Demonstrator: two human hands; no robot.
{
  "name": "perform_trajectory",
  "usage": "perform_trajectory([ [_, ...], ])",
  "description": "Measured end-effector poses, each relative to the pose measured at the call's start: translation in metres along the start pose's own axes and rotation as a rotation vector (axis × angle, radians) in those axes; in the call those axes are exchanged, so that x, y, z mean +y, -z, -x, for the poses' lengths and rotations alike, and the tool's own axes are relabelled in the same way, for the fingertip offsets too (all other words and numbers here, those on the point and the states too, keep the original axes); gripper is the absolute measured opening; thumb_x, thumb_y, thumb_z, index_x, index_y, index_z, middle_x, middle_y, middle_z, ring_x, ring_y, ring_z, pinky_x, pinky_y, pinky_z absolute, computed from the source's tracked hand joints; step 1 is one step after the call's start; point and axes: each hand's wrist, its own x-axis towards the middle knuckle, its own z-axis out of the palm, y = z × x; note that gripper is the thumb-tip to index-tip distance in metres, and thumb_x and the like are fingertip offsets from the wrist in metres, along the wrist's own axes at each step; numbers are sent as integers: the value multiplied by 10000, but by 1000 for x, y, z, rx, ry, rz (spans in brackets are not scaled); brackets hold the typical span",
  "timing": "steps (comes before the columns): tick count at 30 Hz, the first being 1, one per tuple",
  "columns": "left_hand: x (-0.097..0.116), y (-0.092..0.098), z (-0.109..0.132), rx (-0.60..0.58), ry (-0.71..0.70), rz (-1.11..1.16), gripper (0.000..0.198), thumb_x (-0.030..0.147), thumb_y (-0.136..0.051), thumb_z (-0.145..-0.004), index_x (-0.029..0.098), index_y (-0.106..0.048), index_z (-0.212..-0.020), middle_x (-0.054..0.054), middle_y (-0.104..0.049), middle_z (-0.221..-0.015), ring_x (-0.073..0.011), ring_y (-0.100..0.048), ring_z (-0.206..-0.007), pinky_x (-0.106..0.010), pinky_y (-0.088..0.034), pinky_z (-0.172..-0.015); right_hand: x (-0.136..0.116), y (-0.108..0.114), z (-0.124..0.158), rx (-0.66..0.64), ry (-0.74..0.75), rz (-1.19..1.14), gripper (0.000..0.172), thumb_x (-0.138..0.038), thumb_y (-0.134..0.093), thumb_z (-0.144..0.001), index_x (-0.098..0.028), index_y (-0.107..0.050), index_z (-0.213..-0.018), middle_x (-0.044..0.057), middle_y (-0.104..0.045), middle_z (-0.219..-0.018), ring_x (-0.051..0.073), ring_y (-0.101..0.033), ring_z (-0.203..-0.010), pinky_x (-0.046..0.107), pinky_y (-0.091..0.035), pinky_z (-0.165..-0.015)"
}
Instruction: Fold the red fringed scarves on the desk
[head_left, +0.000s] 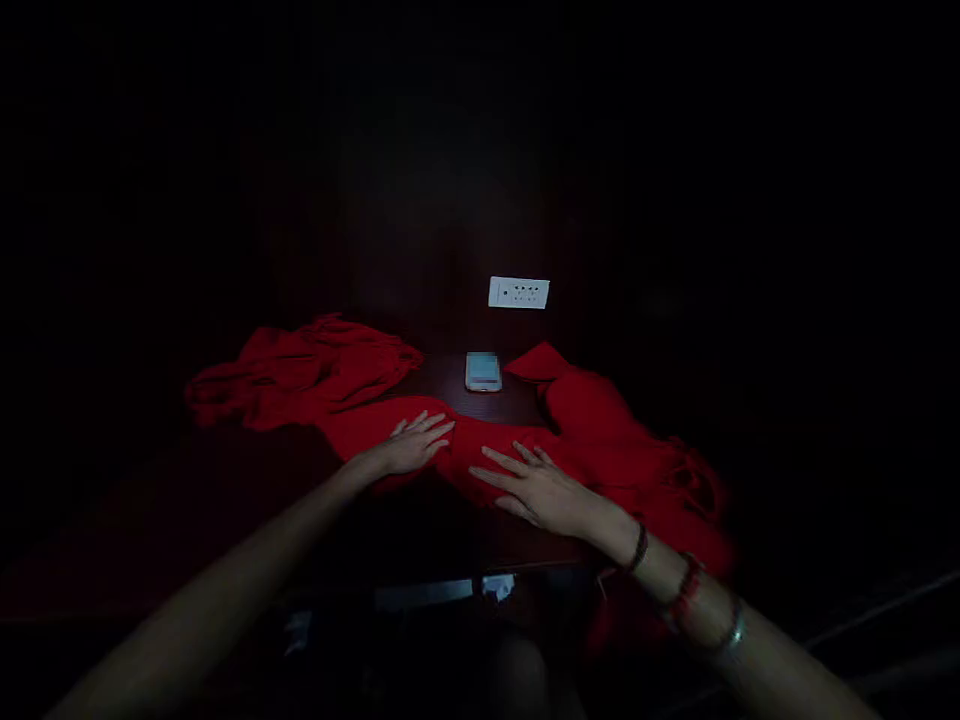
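Observation:
A long piece of red cloth (390, 424) stretches across a dark table, bunched up at the left and folded at the right. My left hand (416, 443) lies flat on its middle part, fingers stretched out and pointing right. Close by on the right, my right hand (541, 488) rests palm down on the same cloth, fingers spread toward the left. Neither hand grips anything. Bracelets circle my right wrist and forearm. What kind of garment or textile the cloth is, I cannot tell.
Just beyond the cloth, a phone with a lit screen (482, 371) lies on the dark tabletop (442, 380). A white socket panel (518, 292) is on the dark surface behind it. Pale objects too dim to name show below the table's front edge. Surroundings are nearly black.

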Motion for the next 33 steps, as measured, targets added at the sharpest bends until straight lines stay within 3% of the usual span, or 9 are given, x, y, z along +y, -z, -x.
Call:
perform_trajectory([
  [4, -1, 27, -8, -231, 76, 53, 702, 638, -308, -704, 342, -81, -1299, 11, 70, -1374, -359, 92, -1209, -582, -32, -916, 1, 2, 14, -65, 57, 18, 434, -350, -344, -834, -437, -233, -1245, -48, -86, -1388, 361, -164, -1203, 590, -218, -895],
  [8, -8, 33, -11, -299, 71, 81, 803, 694, -350, -637, 345, -55, -1297, -3, 116, -1367, -359, 119, -1204, -568, -29, -924, 2, 6, 18, -108, 71, -1, 418, -350, -335, -834, -452, -252, -1231, -87, -57, -1386, 386, -117, -1204, 619, -200, -877],
  [12, -7, 21, -6, -62, 34, 96, 683, 610, -363, -708, 297, -204, -1293, -48, -32, -1392, -348, 9, -1231, -542, -65, -939, 5, 15, 20, -114, 84, -68, 409, -378, -312, -838, -426, -258, -1241, -76, -74, -1387, 343, -147, -1211, 579, -218, -897],
  [15, 0, 18, 6, 255, -76, 97, 512, 473, -380, -775, 203, -391, -1210, -101, -298, -1298, -264, -238, -1191, -421, -186, -961, 2, 20, 24, 13, 36, -47, 412, -341, -312, -845, -386, -270, -1252, -30, -205, -1362, 283, -186, -1211, 538, -203, -926],
  [17, 5, 19, 15, 349, -239, 109, 424, 419, -399, -786, 195, -456, -1140, -80, -409, -1188, -199, -356, -1105, -333, -256, -940, -5, 19, 24, 130, -17, -1, 423, -320, -339, -837, -339, -290, -1257, 3, -331, -1299, 245, -231, -1190, 491, -192, -952],
  [20, 10, 18, 23, 268, -440, 106, 448, 397, -487, -741, 215, -436, -1147, -52, -449, -1127, -175, -401, -1048, -279, -297, -907, -19, 11, 15, 249, -118, 81, 519, -326, -438, -785, -220, -289, -1271, 72, -423, -1205, 240, -321, -1107, 419, -248, -935],
  [24, 14, 12, 21, 253, -421, 72, 439, 250, -488, -739, 195, -401, -1165, -61, -473, -1115, -179, -422, -1028, -278, -301, -889, -27, 1, -7, 268, -239, 218, 387, -195, -446, -769, -154, -419, -1153, 102, -514, -976, 215, -436, -882, 343, -359, -770],
  [28, 21, 22, 18, 314, -404, 145, 326, 223, -514, -709, 168, -473, -1028, -30, -542, -917, -147, -500, -850, -224, -369, -753, -16, 13, -16, 328, -140, 354, 225, -168, -371, -812, -186, -511, -987, 77, -500, -843, 193, -414, -781, 301, -338, -658],
  [33, 28, 38, 18, 334, -362, 147, 202, 270, -549, -688, 173, -493, -856, 24, -517, -715, -118, -495, -662, -195, -369, -605, -3, 18, -12, 358, 20, 438, 258, -150, -314, -839, -185, -521, -988, 61, -483, -762, 174, -384, -719, 294, -300, -629],
])
